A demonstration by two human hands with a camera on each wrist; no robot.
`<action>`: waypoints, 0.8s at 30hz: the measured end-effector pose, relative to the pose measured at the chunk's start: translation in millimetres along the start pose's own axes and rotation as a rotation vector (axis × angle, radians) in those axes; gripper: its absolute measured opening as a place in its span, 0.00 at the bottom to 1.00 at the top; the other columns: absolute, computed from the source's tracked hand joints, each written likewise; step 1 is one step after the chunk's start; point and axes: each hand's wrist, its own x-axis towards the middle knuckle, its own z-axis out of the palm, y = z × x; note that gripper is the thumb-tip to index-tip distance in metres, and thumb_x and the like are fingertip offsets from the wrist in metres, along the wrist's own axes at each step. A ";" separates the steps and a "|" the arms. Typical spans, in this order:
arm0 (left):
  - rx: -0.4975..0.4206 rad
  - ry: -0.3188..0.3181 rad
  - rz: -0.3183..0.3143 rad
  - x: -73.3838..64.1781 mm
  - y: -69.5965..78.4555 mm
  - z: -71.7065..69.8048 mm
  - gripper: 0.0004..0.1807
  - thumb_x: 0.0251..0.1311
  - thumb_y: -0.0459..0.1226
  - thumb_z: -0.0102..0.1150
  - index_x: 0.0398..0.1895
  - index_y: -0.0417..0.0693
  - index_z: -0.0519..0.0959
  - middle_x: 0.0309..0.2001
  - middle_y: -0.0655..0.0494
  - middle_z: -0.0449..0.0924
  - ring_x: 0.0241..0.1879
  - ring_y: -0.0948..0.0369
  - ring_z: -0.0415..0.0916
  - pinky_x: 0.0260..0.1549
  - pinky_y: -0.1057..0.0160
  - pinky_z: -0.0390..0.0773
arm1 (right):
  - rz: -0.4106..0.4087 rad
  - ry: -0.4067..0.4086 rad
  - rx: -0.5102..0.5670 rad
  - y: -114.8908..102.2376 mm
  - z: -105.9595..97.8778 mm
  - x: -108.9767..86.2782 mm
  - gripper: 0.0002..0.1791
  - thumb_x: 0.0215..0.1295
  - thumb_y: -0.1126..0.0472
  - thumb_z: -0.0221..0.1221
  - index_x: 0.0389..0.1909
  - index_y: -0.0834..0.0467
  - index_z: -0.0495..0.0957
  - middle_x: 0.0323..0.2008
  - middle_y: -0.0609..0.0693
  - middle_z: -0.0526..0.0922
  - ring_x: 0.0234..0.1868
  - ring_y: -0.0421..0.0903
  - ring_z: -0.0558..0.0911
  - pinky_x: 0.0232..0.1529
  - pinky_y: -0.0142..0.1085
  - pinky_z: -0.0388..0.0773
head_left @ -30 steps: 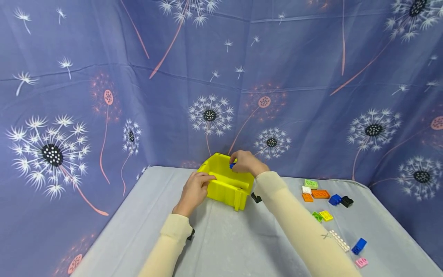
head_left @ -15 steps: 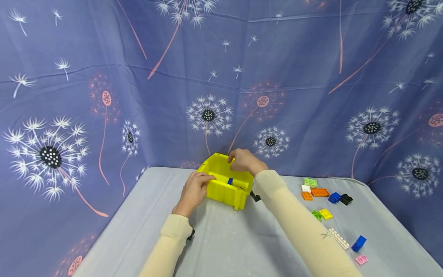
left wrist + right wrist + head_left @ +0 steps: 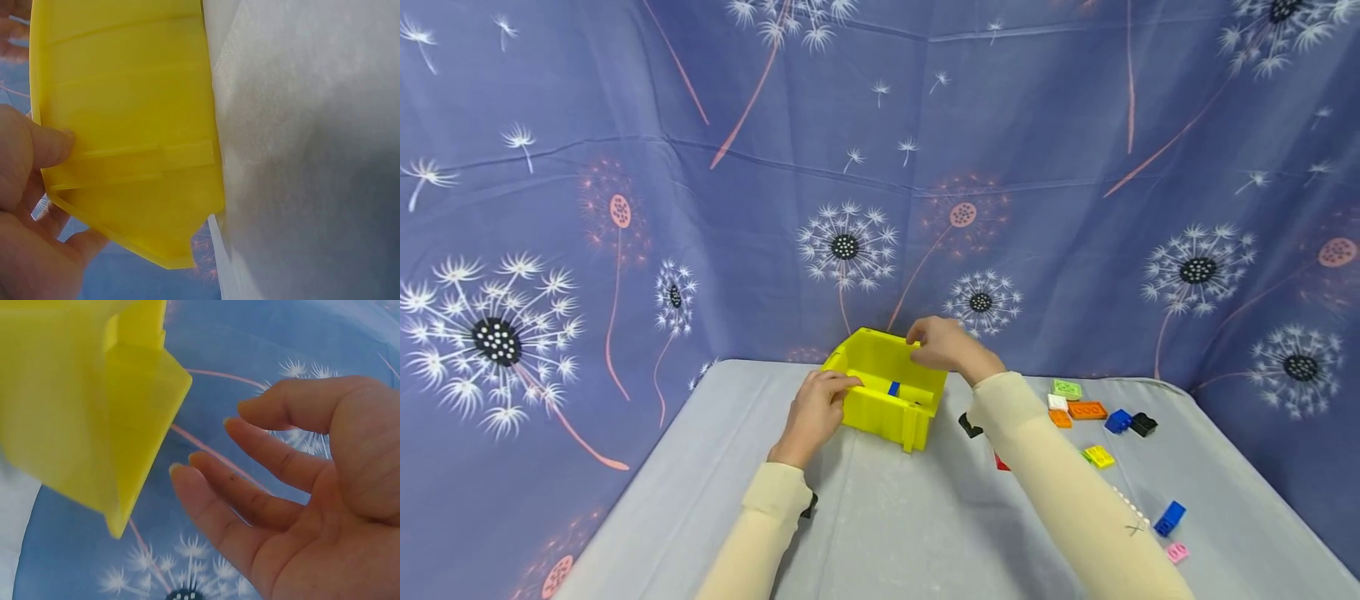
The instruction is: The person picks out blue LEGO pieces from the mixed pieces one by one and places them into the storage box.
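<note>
- One bin [image 3: 876, 417] stands at twelve o'clock, a blue brick [image 3: 893, 389] inside.
- Left hand [image 3: 812, 410] pinches the bin at its nine o'clock.
- Right hand [image 3: 943, 343], fingers loosely spread, hovers beside it at two o'clock.

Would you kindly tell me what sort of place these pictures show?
Probably a screened-off tabletop for play or filming: a dandelion-print curtain hangs behind it, and a yellow bin and scattered toy bricks are on it.

A blue fabric curtain [image 3: 1037, 125] printed with white and pink dandelions [image 3: 847, 246] hangs behind and beside a pale grey cloth-covered table [image 3: 880, 525].
</note>
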 end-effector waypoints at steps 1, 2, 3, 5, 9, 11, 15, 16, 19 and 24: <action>-0.003 -0.002 0.003 0.4 0.0 0.3 0.21 0.70 0.26 0.58 0.52 0.60 0.90 0.50 0.64 0.85 0.53 0.58 0.76 0.51 0.55 0.81 | 0.005 0.009 0.008 3.6 -1.0 -3.4 0.22 0.69 0.58 0.60 0.63 0.57 0.80 0.60 0.59 0.81 0.59 0.57 0.80 0.56 0.53 0.82; -0.006 -0.003 0.004 0.7 0.3 0.4 0.21 0.70 0.26 0.58 0.52 0.60 0.90 0.50 0.63 0.85 0.53 0.58 0.76 0.51 0.54 0.81 | 0.014 0.017 0.017 6.7 -2.2 -7.2 0.22 0.70 0.58 0.60 0.63 0.57 0.79 0.60 0.60 0.81 0.59 0.58 0.80 0.56 0.53 0.82; -0.007 -0.006 0.005 1.0 0.4 0.6 0.21 0.70 0.26 0.58 0.52 0.60 0.90 0.50 0.63 0.85 0.53 0.57 0.76 0.51 0.54 0.81 | 0.023 0.026 0.026 10.2 -3.0 -10.5 0.22 0.70 0.58 0.60 0.64 0.57 0.79 0.60 0.60 0.81 0.58 0.58 0.80 0.56 0.54 0.82; -0.012 -0.010 0.005 1.1 0.5 0.6 0.21 0.70 0.26 0.58 0.53 0.59 0.89 0.51 0.62 0.85 0.55 0.57 0.76 0.53 0.53 0.81 | 0.029 0.044 0.031 15.9 -6.1 -17.7 0.22 0.70 0.58 0.60 0.63 0.57 0.80 0.59 0.61 0.81 0.58 0.59 0.81 0.55 0.55 0.82; -0.006 -0.002 0.011 0.9 0.4 0.8 0.20 0.70 0.26 0.58 0.53 0.58 0.90 0.52 0.61 0.85 0.55 0.56 0.76 0.55 0.52 0.80 | 0.032 0.087 0.036 26.4 -13.9 -29.9 0.21 0.70 0.58 0.59 0.62 0.56 0.80 0.59 0.62 0.81 0.56 0.60 0.81 0.52 0.54 0.83; 0.001 0.009 0.019 0.4 -0.1 0.1 0.20 0.70 0.26 0.58 0.52 0.58 0.90 0.51 0.60 0.86 0.55 0.56 0.76 0.56 0.51 0.80 | 0.038 0.108 0.039 30.6 -18.9 -35.1 0.21 0.70 0.59 0.57 0.62 0.55 0.80 0.59 0.63 0.81 0.56 0.61 0.81 0.51 0.54 0.83; 0.004 0.016 0.026 -0.2 -0.6 -0.6 0.21 0.70 0.26 0.58 0.52 0.59 0.90 0.51 0.60 0.86 0.56 0.56 0.77 0.56 0.50 0.80 | 0.077 0.143 0.056 41.0 -28.3 -46.1 0.22 0.69 0.59 0.56 0.63 0.52 0.79 0.61 0.63 0.79 0.59 0.62 0.79 0.51 0.54 0.82; 0.002 0.015 0.024 -0.2 -0.6 -0.6 0.21 0.70 0.26 0.58 0.52 0.60 0.90 0.51 0.60 0.86 0.56 0.56 0.77 0.57 0.50 0.79 | 0.086 0.146 0.062 43.8 -30.2 -49.1 0.22 0.69 0.59 0.55 0.64 0.51 0.78 0.62 0.63 0.79 0.60 0.62 0.78 0.51 0.54 0.82; 0.001 0.012 0.019 0.0 -0.7 -0.3 0.21 0.70 0.26 0.58 0.52 0.60 0.90 0.51 0.61 0.86 0.56 0.56 0.76 0.57 0.51 0.80 | 0.120 0.162 0.064 54.2 -34.6 -57.8 0.23 0.69 0.58 0.55 0.65 0.51 0.77 0.64 0.63 0.77 0.61 0.63 0.77 0.51 0.55 0.80; 0.003 0.019 0.034 0.5 0.4 1.0 0.20 0.69 0.26 0.59 0.51 0.59 0.90 0.50 0.60 0.86 0.54 0.56 0.77 0.56 0.51 0.80 | 0.174 0.183 0.065 77.4 -39.5 -72.7 0.24 0.71 0.56 0.55 0.67 0.52 0.75 0.67 0.65 0.74 0.64 0.67 0.74 0.50 0.57 0.79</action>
